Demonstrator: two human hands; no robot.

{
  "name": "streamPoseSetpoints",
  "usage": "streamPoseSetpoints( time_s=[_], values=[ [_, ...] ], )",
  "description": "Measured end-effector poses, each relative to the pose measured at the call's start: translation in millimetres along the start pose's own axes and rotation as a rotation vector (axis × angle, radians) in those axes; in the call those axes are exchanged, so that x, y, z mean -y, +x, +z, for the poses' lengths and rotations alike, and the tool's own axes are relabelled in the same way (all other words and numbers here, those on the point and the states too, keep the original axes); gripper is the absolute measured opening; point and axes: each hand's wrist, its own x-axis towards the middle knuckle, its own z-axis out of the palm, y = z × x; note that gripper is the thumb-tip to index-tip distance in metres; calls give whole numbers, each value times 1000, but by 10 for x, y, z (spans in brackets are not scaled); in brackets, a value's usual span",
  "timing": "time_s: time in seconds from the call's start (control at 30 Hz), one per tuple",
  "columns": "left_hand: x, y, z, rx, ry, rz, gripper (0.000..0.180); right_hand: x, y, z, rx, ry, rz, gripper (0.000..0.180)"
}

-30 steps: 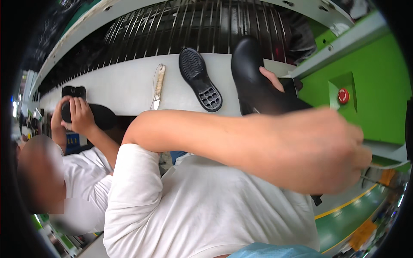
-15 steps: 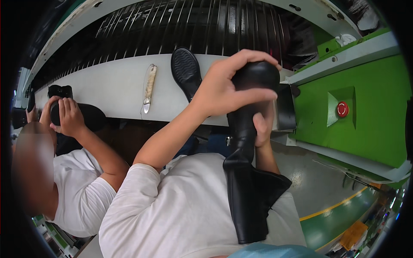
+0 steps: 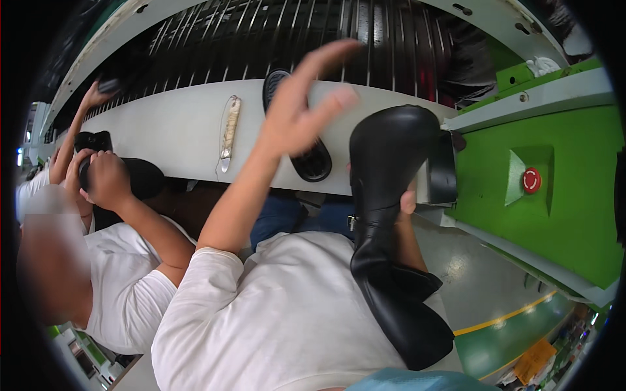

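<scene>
A tall black boot (image 3: 394,146) lies along my front, its toe pointing away from me and its soft shaft folded against my shirt. Supporting it from underneath, my right hand (image 3: 408,203) grips the boot's foot part; only the thumb and a bit of the hand show. My left hand (image 3: 293,120) is raised off the boot, thumb and fingers apart, with nothing in it. Below that hand, a black shoe sole (image 3: 314,163) rests on the white worktop (image 3: 189,130), partly covered by the hand and wrist.
On the worktop lies a knife (image 3: 230,130) with a wrapped handle. Beyond runs a conveyor of metal rods (image 3: 313,45). At right stands a green machine panel with a red stop button (image 3: 531,180). To the left, a co-worker's hands (image 3: 107,179) hold a black boot (image 3: 143,177).
My left hand has let go of the boot's toe and moved left and up, opening. The boot's shaft has swung to the right. At far left, another person's arm reaches toward the conveyor.
</scene>
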Motion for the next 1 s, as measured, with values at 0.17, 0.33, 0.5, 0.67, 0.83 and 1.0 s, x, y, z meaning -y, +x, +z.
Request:
streamPoseSetpoints(
  time_s=[0.17, 0.33, 0.5, 0.67, 0.83, 1.0],
  values=[
    [1279, -217, -1116, 41, 1194, -283, 71, -120, 66, -51, 55, 106, -24, 121],
    [1418, -208, -1103, -189, 131, -332, 40, 41, 282, -16, -7, 220, 35, 117],
    [364, 97, -572, -119, -524, -315, 33, 264, 401, 101, -153, 419, 141, 109],
    [-52, 41, -429, -45, -411, -157, 37, 373, 255, 593, -37, 343, 172, 105],
    [-359, -104, -387, -43, -377, -103, 50, 255, 93, 742, 69, -29, 118, 94],
    [-373, -263, -379, -11, -337, 3, 81, 223, 145, 918, 74, -157, 144, 96]
  ],
)
